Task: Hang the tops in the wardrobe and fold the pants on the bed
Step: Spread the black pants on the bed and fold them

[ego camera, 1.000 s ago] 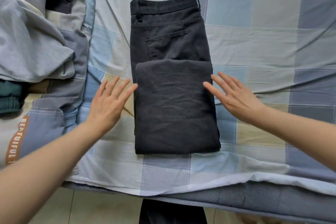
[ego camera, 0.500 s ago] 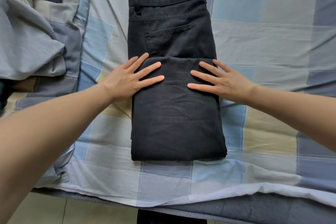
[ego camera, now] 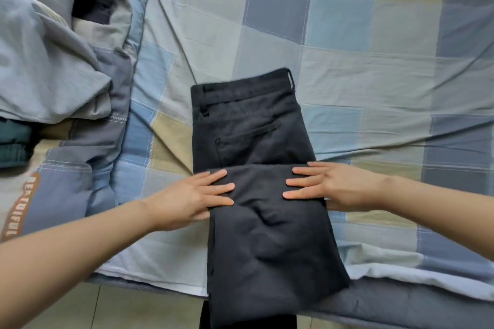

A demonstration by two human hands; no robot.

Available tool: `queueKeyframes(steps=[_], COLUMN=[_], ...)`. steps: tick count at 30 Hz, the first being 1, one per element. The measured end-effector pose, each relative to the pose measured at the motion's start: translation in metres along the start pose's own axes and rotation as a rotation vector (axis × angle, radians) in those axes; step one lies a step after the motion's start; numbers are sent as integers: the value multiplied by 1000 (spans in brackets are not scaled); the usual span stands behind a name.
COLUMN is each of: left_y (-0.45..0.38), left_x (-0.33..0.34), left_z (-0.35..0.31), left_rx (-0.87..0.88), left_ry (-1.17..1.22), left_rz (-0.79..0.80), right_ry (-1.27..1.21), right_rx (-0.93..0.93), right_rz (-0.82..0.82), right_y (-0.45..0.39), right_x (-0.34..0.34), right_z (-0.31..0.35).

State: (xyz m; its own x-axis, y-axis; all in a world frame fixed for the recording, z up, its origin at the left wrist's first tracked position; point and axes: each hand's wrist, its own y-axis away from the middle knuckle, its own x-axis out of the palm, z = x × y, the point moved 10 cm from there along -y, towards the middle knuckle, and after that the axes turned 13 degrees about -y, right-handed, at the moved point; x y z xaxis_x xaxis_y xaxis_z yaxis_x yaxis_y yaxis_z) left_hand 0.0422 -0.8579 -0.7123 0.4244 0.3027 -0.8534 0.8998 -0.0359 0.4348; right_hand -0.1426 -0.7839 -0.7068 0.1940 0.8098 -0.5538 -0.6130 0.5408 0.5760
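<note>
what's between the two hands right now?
Head view: only the folded-over leg panel of the black cotton pants, slightly creased. The left hand and right hand lie flat on its two sides; nothing else lies between.

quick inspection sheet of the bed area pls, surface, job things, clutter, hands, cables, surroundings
surface: checked bedsheet in blue, grey and beige, creased, near edge showing white.
job's things: black pants folded, waistband away from the person, back pocket up, near end hanging past the bed edge.
clutter: rumpled grey-blue quilt at left with a dark garment tucked into it and a dark green garment at the far left edge.
hands: left hand and right hand lie flat, fingers straight, on the folded top layer from either side.
cables: nothing seen.
surroundings: tiled floor below the bed edge.
</note>
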Motion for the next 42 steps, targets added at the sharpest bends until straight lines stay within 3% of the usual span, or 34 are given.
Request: queueKeyframes(steps=[2,4,5,7,8,10,11,15,19,21,26,29,31,34,37,42], left_y=[18,18,21,53,55,41,42,50,60,64,69,79,73,50,49,55], left_x=[4,-5,-3,1,13,33,38,39,43,46,75,58,46,40,37,41], left_z=[4,14,30,70,75,64,66,73,68,54,25,50,62,66,62,40], left_rx=[-71,-303,-535,-1099,-1107,-953,-938,-1091,-1096,-1076,-1213,-1341,-1347,-1313,-1390,-1444], left_ry=[544,1020,1135,1058,1188,1604,1661,1452,1545,1582,1564,1298,1313,1258,1099,1215], left_rz=[94,45,-50,-299,-360,-342,-394,-597,-704,-685,-522,-620,-694,-599,-576,-637], right_ry=[-424,-883,-1071,-1308,-1402,-1480,-1495,-1396,-1310,-1306,-1360,-1099,-995,-1012,-902,-870], right_rx=[94,160,177,315,420,536,549,524,522,606,905,1016,923,779,841,917], right_rz=[10,-84,-166,-407,-477,-469,-492,-822,-1042,-1061,-892,-1131,-1268,-1185,-1048,-1001], right_y=[8,17,20,23,21,4,-6,-19,4,14,9,27,28,-4,-19,-5], right_x=[-5,-18,-25,-33,-30,-21,-20,-31,-28,-11,42,17,-9,-20,-12,-4], right_z=[2,-2,-8,-36,-48,-52,-52,-56,-55,-61,-63,-70,-64,-49,-40,-38])
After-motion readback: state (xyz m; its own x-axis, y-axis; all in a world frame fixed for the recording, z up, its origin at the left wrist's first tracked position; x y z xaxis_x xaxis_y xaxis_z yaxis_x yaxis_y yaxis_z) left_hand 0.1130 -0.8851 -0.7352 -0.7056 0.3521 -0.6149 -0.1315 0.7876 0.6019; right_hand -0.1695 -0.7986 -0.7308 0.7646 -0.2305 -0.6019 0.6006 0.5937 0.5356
